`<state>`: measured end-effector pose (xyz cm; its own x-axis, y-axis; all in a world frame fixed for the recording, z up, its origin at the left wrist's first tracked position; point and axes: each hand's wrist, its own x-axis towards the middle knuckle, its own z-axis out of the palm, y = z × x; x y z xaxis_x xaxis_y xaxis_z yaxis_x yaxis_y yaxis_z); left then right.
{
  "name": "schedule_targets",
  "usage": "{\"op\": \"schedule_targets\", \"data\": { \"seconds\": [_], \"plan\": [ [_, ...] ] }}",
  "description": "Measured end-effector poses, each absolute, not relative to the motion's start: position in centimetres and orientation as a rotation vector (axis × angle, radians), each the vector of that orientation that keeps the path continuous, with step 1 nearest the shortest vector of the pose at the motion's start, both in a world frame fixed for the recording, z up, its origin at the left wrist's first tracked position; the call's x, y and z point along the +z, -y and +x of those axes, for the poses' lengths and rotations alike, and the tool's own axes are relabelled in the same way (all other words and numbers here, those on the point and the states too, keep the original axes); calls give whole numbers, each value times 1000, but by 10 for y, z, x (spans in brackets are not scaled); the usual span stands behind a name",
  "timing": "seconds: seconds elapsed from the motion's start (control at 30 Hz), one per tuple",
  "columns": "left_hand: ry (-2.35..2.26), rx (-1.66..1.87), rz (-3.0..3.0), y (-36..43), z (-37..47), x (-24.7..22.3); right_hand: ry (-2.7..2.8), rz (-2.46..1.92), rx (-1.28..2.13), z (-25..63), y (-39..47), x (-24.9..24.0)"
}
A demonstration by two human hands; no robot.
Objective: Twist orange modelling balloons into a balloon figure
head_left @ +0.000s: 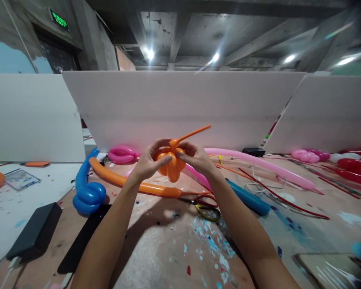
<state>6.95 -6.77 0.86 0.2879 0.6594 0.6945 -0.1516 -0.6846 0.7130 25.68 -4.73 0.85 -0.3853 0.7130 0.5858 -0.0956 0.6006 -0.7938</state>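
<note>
Both hands hold one orange twisted balloon point(173, 170) above the middle of the table. It is bent into several rounded lobes, and a thin uninflated tail sticks up to the right from a small bubble on top. My left hand point(149, 160) grips its left side, thumb across the front. On the other side my right hand point(197, 157) closes round it, thumb pressed to the front lobes. The far fingers of both hands are partly hidden. Below lie a long orange balloon point(156, 190) and scissors point(207, 205) with red and yellow handles.
A blue twisted balloon point(88, 196), black power bank point(34, 230) and dark phone point(81, 239) lie left. Pink balloons point(258, 162), a teal balloon point(249, 196) and red balloons point(353, 168) lie right. White upright panels point(183, 104) close off the back. Another phone point(327, 269) is front right.
</note>
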Motion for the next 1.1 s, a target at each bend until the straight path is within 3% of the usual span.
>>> {"op": "schedule_targets", "data": {
  "seconds": [0.3, 0.5, 0.87, 1.1],
  "plan": [
    [-528, 1886, 1451, 68, 77, 15, 1885, -433, 423, 239, 61, 7],
    [-541, 1912, 1325, 70, 74, 18, 1946, -429, 178, 239, 61, 6],
    [-483, 1862, 1278, 71, 76, 19, 1974, -503, 227, 241, 63, 6],
    [-450, 1889, 1216, 64, 78, 17, 1959, -587, 495, 252, 56, 9]
  ]
}}
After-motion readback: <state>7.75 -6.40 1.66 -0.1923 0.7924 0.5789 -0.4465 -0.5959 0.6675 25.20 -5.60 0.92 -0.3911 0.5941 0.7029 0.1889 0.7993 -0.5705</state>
